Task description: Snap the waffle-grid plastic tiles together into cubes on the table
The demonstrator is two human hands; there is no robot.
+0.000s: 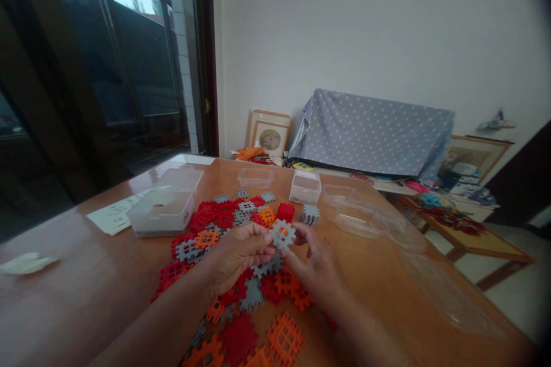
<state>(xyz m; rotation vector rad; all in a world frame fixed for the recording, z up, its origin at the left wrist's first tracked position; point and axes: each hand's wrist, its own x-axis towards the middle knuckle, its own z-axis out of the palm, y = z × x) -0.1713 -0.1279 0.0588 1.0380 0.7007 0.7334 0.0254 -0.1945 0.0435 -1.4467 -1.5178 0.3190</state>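
Note:
Between my two hands is a grey interlocking tile (283, 234) with notched edges and a windowed centre, raised above a pile of similar pieces. My left hand (241, 252) pinches its left edge with closed fingers. On the other side, my right hand (316, 264) grips it by thumb and fingers. Below and around lie loose red tiles (239, 338), orange tiles (286, 338) and grey tiles (252, 295). Just beyond my hands stand a small stack of grey tiles (310, 215) and a stack of red tiles (286, 211).
A lidded clear box (161, 212) stands at the left by a sheet of paper (109, 212). A small white box (305, 186) is at the back. Clear plastic containers (359, 222) line the right side of the wooden table (365, 281). A crumpled tissue (28, 264) lies far left.

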